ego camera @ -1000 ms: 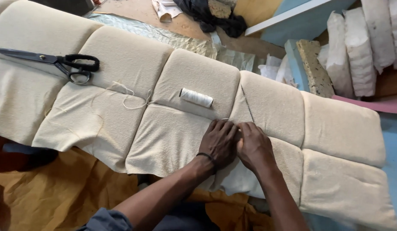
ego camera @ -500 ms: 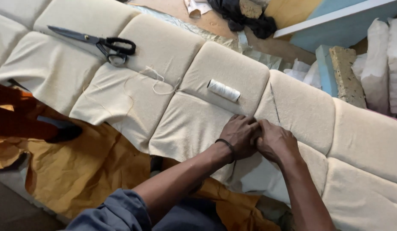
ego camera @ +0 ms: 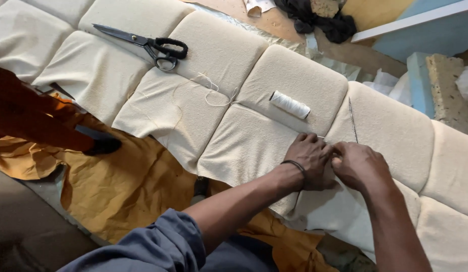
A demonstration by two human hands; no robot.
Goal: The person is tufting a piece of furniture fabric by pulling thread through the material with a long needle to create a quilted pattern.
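Broadly, a cream quilted cushion panel (ego camera: 274,80) stretches across the view, stitched into padded squares, with mustard-yellow cloth (ego camera: 128,186) lying beneath its near edge. Both hands press together on a seam of the panel: the left hand (ego camera: 309,158), a dark band at its wrist, is curled with fingertips pinched, and the right hand (ego camera: 360,163) is closed just beside it, perhaps gripping a thin needle, though that is hard to see. Black-handled scissors (ego camera: 148,45) lie well apart, and a white thread spool (ego camera: 290,104) rests near the hands.

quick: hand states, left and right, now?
Left hand: closed, pinching the cream padded cover at a seam.
Right hand: closed on the same seam; anything held cannot be told.
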